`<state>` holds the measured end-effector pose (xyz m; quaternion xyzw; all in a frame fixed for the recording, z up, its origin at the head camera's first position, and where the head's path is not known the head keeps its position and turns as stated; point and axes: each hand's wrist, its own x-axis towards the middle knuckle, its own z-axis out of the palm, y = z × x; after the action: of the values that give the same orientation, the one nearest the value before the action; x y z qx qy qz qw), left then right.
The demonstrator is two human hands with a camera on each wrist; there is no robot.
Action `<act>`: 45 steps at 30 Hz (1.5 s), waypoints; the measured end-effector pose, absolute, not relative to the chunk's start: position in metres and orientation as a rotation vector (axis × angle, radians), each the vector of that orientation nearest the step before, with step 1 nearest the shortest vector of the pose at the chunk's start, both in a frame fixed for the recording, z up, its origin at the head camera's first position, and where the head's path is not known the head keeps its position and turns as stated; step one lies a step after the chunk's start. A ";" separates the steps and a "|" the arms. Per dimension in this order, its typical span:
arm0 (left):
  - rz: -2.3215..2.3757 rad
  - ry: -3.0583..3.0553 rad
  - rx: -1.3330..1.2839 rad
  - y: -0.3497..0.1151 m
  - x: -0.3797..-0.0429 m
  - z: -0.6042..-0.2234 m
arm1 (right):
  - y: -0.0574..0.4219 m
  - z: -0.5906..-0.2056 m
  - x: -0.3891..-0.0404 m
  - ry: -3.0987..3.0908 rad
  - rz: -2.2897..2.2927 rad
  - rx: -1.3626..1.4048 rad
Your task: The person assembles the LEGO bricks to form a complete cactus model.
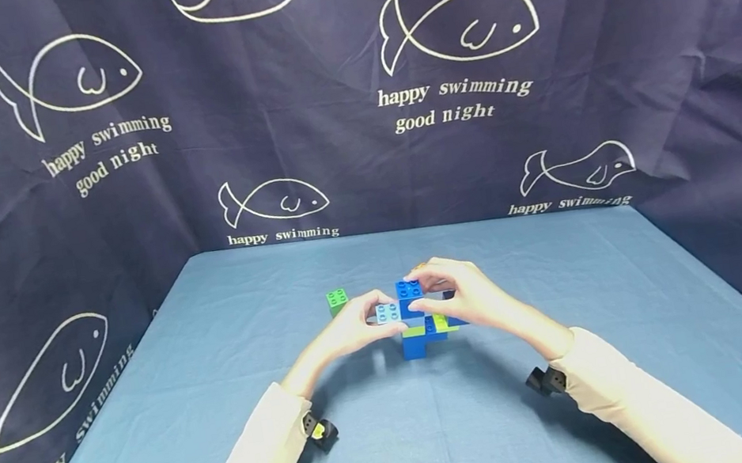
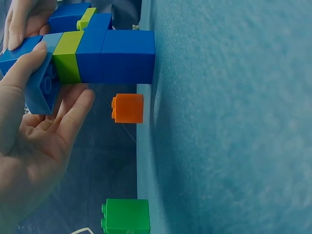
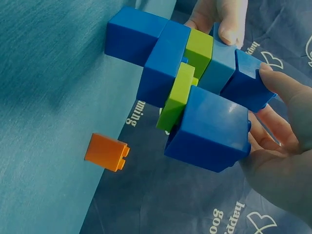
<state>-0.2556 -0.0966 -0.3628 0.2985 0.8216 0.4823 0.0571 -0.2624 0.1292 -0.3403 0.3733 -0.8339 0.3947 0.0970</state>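
Bricks [image 3: 209, 117] in all views, wrist ones closest

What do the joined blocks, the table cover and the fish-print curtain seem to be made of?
Joined blocks: likely hard plastic, smooth with slight sheen; crisp edges and round studs suggest moulding.
Table cover: probably cloth, matte, with faint creases; the fibre can't be told.
Curtain: likely fabric, mostly dull, as soft folds and wrinkles show; cotton or synthetic stays open.

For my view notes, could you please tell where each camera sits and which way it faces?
Head: on the head, facing forward and down at the stack; left hand, right hand, sleeves show.
Left wrist: on that wrist, facing the stack; both hands show.
Right wrist: likewise, from the right.
Wrist views share the orange brick.
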 end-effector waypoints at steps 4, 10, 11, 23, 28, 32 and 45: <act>1.442 2.504 0.900 -0.096 -0.255 -0.364 | 0.130 -0.341 -0.262 -2.481 1.164 1.104; 1.467 2.476 0.897 -0.096 -0.257 -0.364 | 0.131 -0.340 -0.262 -2.498 1.131 1.098; 1.469 2.472 0.899 -0.096 -0.257 -0.364 | 0.132 -0.340 -0.263 -2.494 1.124 1.099; 1.447 2.478 0.912 -0.097 -0.258 -0.361 | 0.133 -0.343 -0.265 -2.483 1.158 1.117; 1.439 2.484 0.904 -0.096 -0.258 -0.362 | 0.134 -0.346 -0.266 -2.493 1.140 1.108; 1.426 2.497 0.908 -0.096 -0.258 -0.364 | 0.135 -0.346 -0.266 -2.495 1.120 1.114; 1.465 2.473 0.936 -0.098 -0.260 -0.368 | 0.134 -0.342 -0.269 -2.489 1.142 1.163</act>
<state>-0.2601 -0.0975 -0.3682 0.3091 0.8167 0.4837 0.0592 -0.2692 0.1337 -0.3420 0.3897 -0.8336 0.3825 0.0830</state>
